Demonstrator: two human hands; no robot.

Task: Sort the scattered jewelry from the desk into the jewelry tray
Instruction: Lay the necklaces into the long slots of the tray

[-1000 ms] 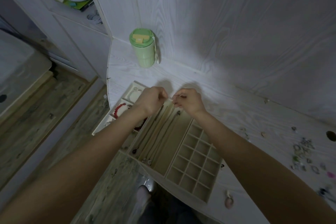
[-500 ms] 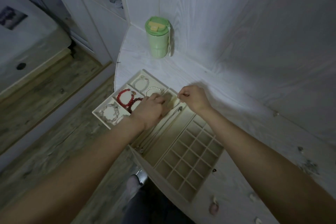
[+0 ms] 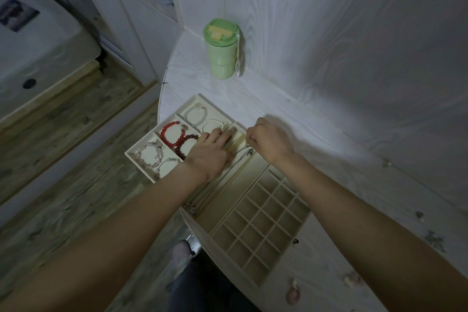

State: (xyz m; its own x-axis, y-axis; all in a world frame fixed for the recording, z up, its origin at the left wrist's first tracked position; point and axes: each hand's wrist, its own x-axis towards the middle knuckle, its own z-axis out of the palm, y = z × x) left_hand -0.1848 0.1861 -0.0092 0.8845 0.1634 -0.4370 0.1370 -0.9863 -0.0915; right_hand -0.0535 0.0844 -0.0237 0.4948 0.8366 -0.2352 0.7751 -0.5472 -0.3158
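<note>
A cream jewelry tray lies on the white desk, with bracelet compartments at its left, long slots in the middle and a grid of small cells at the right. A thin silver necklace runs down one long slot. My right hand pinches its upper end at the slot's top. My left hand lies flat with straight fingers pressing on the slots beside it. Red bracelets, a white bead bracelet and pale stone bracelets fill the left compartments.
A green lidded tumbler stands at the back corner of the desk by the wall. Small loose jewelry pieces lie scattered on the desk at the right, and a pink piece sits near the front edge. Floor lies to the left.
The camera swung left and down, bringing the bracelet compartments into view. My left hand went from pinching near the right hand to lying flat on the slots. The right hand stayed at the slot's top.
</note>
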